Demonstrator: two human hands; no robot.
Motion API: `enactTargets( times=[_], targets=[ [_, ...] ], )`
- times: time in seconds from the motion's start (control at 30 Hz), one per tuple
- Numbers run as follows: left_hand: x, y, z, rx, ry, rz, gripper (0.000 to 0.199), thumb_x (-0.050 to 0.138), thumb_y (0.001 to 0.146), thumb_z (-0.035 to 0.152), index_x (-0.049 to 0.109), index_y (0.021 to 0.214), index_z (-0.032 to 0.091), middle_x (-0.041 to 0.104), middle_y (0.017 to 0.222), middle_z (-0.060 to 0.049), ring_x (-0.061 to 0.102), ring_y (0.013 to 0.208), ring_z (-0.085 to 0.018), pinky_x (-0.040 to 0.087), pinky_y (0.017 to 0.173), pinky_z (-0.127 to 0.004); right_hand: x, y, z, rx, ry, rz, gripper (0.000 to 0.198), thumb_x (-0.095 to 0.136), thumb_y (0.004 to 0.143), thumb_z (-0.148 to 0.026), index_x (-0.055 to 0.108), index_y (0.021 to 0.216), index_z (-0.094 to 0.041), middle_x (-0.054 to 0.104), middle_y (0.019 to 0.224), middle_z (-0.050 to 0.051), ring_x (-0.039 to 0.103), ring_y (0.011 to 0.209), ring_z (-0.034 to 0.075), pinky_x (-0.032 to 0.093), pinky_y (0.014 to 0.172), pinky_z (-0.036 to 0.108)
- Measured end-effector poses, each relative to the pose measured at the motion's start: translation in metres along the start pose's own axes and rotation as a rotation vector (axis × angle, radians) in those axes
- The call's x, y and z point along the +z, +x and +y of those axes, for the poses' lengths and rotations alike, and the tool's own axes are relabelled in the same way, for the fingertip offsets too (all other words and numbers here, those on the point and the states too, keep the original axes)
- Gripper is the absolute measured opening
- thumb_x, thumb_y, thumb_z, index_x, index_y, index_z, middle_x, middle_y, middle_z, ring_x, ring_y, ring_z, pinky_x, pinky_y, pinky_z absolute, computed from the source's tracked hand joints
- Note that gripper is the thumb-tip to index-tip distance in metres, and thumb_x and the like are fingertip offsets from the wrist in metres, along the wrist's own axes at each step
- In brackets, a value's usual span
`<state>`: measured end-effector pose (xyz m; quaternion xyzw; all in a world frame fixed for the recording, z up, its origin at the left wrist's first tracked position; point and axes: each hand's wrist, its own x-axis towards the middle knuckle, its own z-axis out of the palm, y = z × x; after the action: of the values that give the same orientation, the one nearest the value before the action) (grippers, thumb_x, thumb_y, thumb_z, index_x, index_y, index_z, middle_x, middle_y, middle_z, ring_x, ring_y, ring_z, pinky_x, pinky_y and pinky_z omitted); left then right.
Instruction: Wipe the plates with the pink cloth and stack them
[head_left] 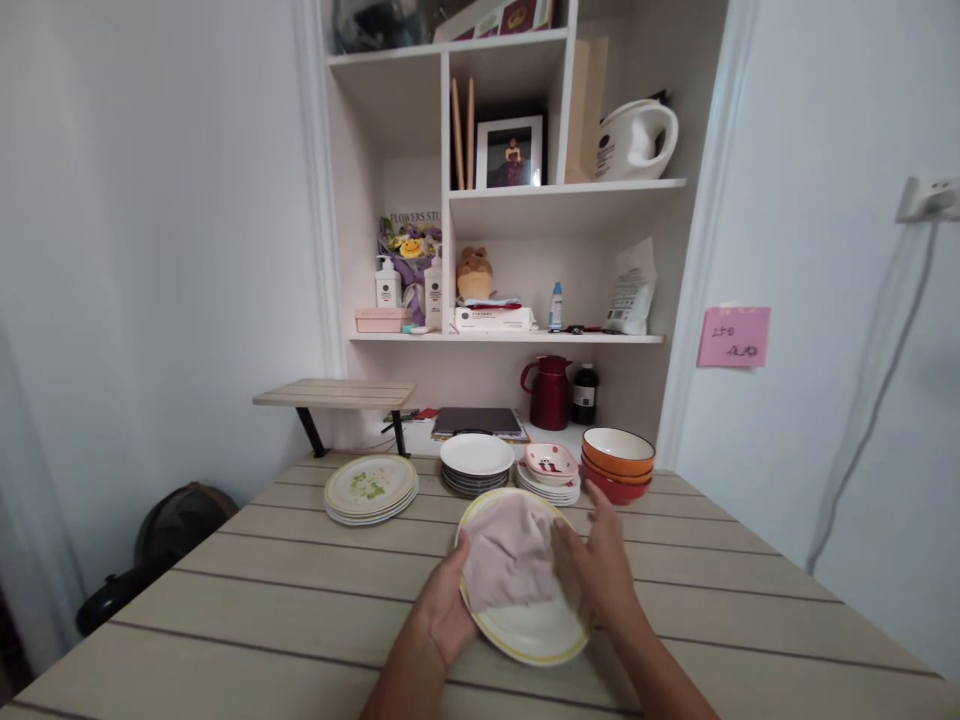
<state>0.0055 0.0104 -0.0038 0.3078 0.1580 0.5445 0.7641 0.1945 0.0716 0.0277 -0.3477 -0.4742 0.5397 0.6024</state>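
Note:
A round white plate with a yellow rim is tilted up over the table in front of me. My left hand grips its left edge, thumb on the near face and fingers behind. A crumpled pale pink cloth lies against the upper part of the plate's face. At the plate's right side is my right hand, slightly blurred, its fingers spread and the index stretched out. The thumb side of that hand comes up to the cloth's right edge; whether it presses on cloth or plate is unclear.
On the slatted table stand stacked plates with a leaf pattern, white and dark plates, small dishes and orange-red bowls. Behind are a red jug, a dark bottle and a small raised shelf.

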Motion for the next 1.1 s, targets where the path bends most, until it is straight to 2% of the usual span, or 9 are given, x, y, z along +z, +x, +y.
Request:
enactTargets(
  times=[0.07,0.13,0.23,0.3,0.43,0.57,0.73,0.93,1.1],
  targets=[
    [0.001,-0.001,-0.004,-0.015,-0.008,0.023,0.054,0.046,0.093,0.048,0.057,0.13,0.01,0.068,0.118,-0.017,0.062,0.112,-0.03,0.04,0.103,-0.046,0.002,-0.003,-0.004,-0.393,-0.339,0.114,0.076,0.069,0.073,-0.032,0.039,0.142,-0.024,0.043,0.148,0.009,0.034,0.137,0.028,0.026,0.113,0.046],
    [0.001,-0.001,-0.007,-0.013,-0.022,0.048,0.053,0.049,0.092,0.046,0.058,0.129,0.01,0.069,0.115,-0.018,0.063,0.11,-0.03,0.041,0.101,-0.045,0.008,-0.011,-0.004,-0.606,-0.597,0.07,0.059,0.062,0.08,-0.037,0.047,0.135,-0.021,0.046,0.144,0.012,0.039,0.133,0.03,0.028,0.111,0.051],
    [0.0,0.0,-0.009,0.029,-0.048,0.104,0.048,0.052,0.091,0.042,0.06,0.125,0.01,0.071,0.111,-0.016,0.065,0.107,-0.029,0.042,0.099,-0.041,0.021,-0.029,0.001,-0.589,-0.833,-0.278,0.044,0.05,0.088,-0.04,0.055,0.129,-0.027,0.055,0.135,0.011,0.05,0.124,0.026,0.039,0.104,0.045],
    [0.0,0.0,-0.008,0.046,-0.058,0.128,0.048,0.052,0.091,0.043,0.062,0.123,0.008,0.071,0.11,-0.017,0.065,0.106,-0.029,0.042,0.098,-0.04,0.028,-0.039,0.006,-0.533,-1.029,-0.451,0.045,0.055,0.084,-0.043,0.058,0.129,-0.034,0.052,0.139,0.009,0.046,0.129,0.029,0.035,0.105,0.048],
    [0.0,0.0,-0.004,0.012,-0.081,0.101,0.058,0.046,0.092,0.052,0.061,0.124,0.006,0.07,0.112,-0.019,0.063,0.109,-0.03,0.042,0.098,-0.04,0.03,-0.043,0.014,-0.338,-1.328,-0.462,0.049,0.06,0.078,-0.035,0.058,0.126,-0.044,0.04,0.151,0.007,0.032,0.139,0.037,0.027,0.106,0.06],
    [-0.003,0.002,-0.003,-0.008,-0.129,0.099,0.063,0.044,0.09,0.058,0.06,0.125,0.009,0.071,0.109,-0.018,0.064,0.108,-0.03,0.042,0.098,-0.042,0.022,-0.035,0.014,-0.211,-1.344,-0.371,0.048,0.054,0.076,-0.02,0.065,0.12,-0.037,0.048,0.142,0.01,0.046,0.129,0.033,0.039,0.099,0.05],
    [-0.007,0.004,-0.007,0.024,-0.13,0.169,0.056,0.048,0.091,0.052,0.064,0.119,0.006,0.073,0.103,-0.018,0.066,0.102,-0.029,0.043,0.096,-0.041,0.03,-0.04,0.024,-0.322,-1.116,-0.487,0.054,0.045,0.071,-0.007,0.07,0.113,-0.032,0.061,0.113,0.009,0.059,0.106,0.022,0.044,0.095,0.035],
    [-0.003,0.007,-0.009,0.123,-0.17,0.212,0.036,0.056,0.09,0.036,0.066,0.115,0.012,0.074,0.104,-0.013,0.066,0.103,-0.026,0.042,0.098,-0.037,0.064,-0.016,0.03,-0.485,-1.03,-0.444,0.051,0.041,0.077,-0.006,0.071,0.11,-0.028,0.059,0.123,0.008,0.055,0.115,0.019,0.042,0.098,0.03],
    [-0.005,0.007,-0.011,0.112,-0.212,0.211,0.042,0.054,0.091,0.037,0.059,0.128,0.019,0.073,0.11,-0.012,0.064,0.109,-0.027,0.04,0.102,-0.042,0.063,0.021,0.026,-0.454,-1.125,-0.378,0.043,0.043,0.084,-0.015,0.068,0.116,-0.027,0.058,0.127,0.008,0.054,0.116,0.022,0.041,0.096,0.031]
  ],
)
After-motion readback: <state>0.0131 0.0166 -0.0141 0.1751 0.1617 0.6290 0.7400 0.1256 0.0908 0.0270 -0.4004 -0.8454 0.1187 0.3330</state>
